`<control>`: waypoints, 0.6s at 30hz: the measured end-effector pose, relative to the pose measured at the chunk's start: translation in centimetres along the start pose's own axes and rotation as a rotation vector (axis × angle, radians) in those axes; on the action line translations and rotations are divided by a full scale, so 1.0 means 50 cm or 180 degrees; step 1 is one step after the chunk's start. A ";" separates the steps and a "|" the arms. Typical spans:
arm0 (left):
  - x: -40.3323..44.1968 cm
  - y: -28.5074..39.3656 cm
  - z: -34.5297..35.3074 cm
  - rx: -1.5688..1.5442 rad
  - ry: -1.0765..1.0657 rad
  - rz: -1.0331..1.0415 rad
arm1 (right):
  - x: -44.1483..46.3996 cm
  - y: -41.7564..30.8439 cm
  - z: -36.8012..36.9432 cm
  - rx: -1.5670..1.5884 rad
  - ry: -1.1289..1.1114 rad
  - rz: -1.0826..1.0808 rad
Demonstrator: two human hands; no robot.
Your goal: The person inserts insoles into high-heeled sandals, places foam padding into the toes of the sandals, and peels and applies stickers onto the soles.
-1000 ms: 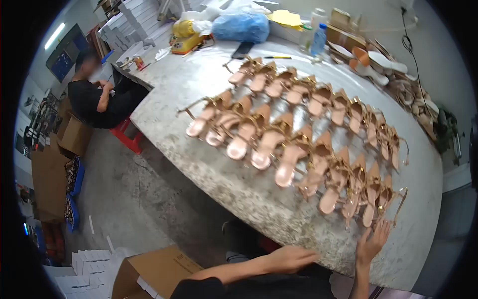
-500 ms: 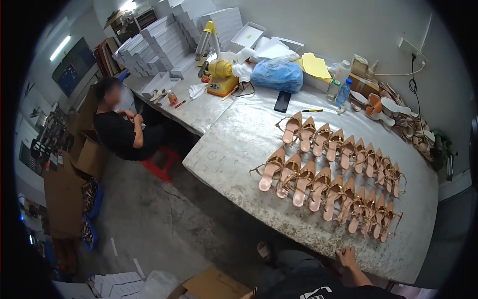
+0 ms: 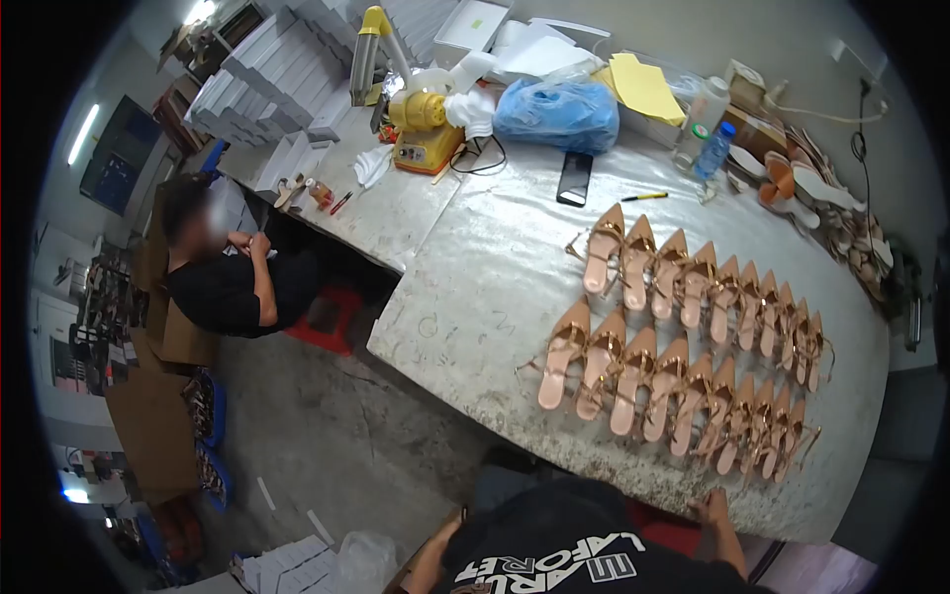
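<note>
My right hand [image 3: 712, 508] is at the worn front edge of the metal-topped table [image 3: 465, 327], its fingers curled against the rim. Nearest to it are pointed tan sandals [image 3: 625, 388] with gold straps, lined up in two rows on the tabletop. Toes point to the back in both rows, the back row [image 3: 696, 285] and the front one. Low on my left side, my left hand [image 3: 448, 530] shows only in part beside my black shirt, close to a cardboard box edge; its fingers cannot be made out.
A black phone [image 3: 575, 179], a pen [image 3: 645, 196], a blue plastic bag [image 3: 556, 114] and bottles [image 3: 714, 150] lie toward the wall. Further left stand a yellow machine [image 3: 426, 139] and stacked white boxes [image 3: 267, 79]. A seated person [image 3: 233, 262] is on a red stool [image 3: 332, 322].
My view has shifted and my body leans closer to the table, with more of my shirt in sight. My left forearm has come into view. The sandals keep their rows.
</note>
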State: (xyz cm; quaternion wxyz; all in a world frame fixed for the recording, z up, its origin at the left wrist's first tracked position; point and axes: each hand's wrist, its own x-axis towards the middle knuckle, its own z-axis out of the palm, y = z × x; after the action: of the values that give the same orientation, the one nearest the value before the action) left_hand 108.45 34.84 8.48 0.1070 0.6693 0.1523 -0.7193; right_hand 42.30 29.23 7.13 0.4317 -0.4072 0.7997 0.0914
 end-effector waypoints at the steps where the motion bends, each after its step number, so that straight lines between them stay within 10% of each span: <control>1: -0.080 0.089 0.058 0.0210 0.0428 0.0081 | 0.005 -0.044 -0.030 -0.0179 -0.0782 0.0601; 5: 0.056 0.347 -0.047 0.4012 0.1350 0.1459 | -0.086 -0.281 -0.012 -0.3145 -0.2110 -0.0679; 7: -0.119 0.560 0.091 0.3158 0.1422 0.3925 | -0.098 -0.446 0.025 -0.2895 -0.2718 -0.1357; 8: -0.169 0.673 0.139 0.2914 0.1221 0.3976 | -0.150 -0.582 -0.030 -0.2854 -0.2720 -0.1308; 12: -0.050 1.060 0.259 0.2278 0.1729 0.5579 | -0.091 -1.203 -0.202 -0.1613 0.1673 -0.3819; 18: 0.063 1.217 0.369 0.3562 0.2700 0.5177 | 0.287 -1.824 -0.417 -0.1503 0.3233 -0.4383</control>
State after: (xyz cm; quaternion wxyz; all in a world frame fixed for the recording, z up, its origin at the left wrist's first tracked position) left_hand 112.83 -28.32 1.81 0.1703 0.7189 -0.6651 -0.1088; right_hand 91.78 -48.81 27.61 -0.1113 -0.8678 0.4326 -0.2177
